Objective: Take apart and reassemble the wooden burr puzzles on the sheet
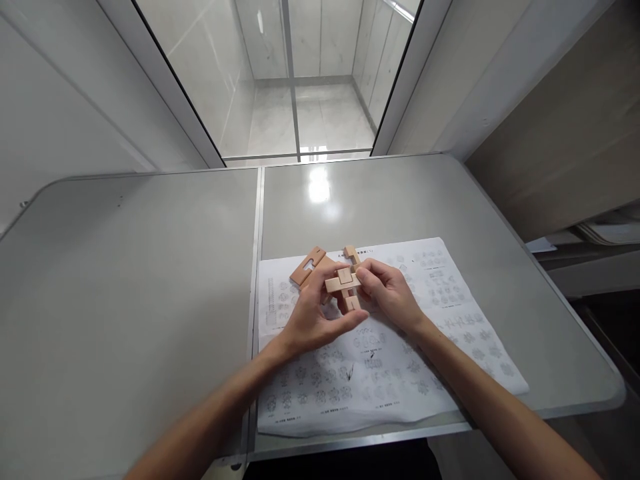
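A partly joined wooden puzzle (344, 285), made of crossed notched bars, is held above a printed instruction sheet (450, 320). My left hand (315, 313) grips it from the left and below, fingers curled round the bars. From the right, my right hand (390, 293) pinches the puzzle with thumb and fingers. Two loose wooden pieces lie on the sheet just behind: a flat slotted piece (307, 265) and a short notched piece (351, 253).
The sheet lies on the right half of a grey folding table (125, 280) with a seam down its middle. Beyond the far edge stand glass panels and a white frame (165, 87). A wooden panel (560, 133) rises at the right.
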`<state>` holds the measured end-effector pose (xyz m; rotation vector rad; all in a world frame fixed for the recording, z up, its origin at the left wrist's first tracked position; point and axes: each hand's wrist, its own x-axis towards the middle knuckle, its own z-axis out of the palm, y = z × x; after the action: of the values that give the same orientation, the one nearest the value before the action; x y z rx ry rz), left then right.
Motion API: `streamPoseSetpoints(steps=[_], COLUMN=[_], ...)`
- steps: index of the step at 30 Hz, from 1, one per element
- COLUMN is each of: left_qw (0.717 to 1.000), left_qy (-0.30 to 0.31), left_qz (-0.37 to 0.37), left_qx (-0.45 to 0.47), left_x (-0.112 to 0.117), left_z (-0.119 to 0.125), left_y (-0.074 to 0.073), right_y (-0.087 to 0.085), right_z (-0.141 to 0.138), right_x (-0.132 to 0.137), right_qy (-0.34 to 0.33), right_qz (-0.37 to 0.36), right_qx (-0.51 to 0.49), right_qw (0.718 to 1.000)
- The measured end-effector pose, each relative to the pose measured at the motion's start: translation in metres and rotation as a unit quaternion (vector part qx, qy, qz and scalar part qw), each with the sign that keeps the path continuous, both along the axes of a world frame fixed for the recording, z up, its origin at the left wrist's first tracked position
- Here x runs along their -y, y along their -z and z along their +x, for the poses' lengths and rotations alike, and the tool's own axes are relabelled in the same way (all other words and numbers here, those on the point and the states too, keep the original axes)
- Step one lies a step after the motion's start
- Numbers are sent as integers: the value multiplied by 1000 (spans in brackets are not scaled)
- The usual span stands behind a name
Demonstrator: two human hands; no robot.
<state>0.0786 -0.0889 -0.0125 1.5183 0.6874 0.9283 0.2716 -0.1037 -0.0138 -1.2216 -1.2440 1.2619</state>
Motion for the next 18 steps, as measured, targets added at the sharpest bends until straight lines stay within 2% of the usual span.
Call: streamPoseSetpoints(steps=[7,13,15,18], left_qw=[998,992,991,990], left_qy=[12,29,17,-20], left_qz=[-57,-113,-122,-127], left_qx=[28,57,59,60], left_x=[-2,-5,-5,-6], left_z=[1,0,0,1], left_y=[-5,-7,-6,-5], right_y=[-4,-1,-1,0], right_z=[0,-2,-2,-1], right_x=[-1,0,0,-1], right_qy=[-4,3,22,87], right_qz=[-25,-8,7,38], right_qx=[-2,-26,-26,25], right_qw=[1000,1000,999,995])
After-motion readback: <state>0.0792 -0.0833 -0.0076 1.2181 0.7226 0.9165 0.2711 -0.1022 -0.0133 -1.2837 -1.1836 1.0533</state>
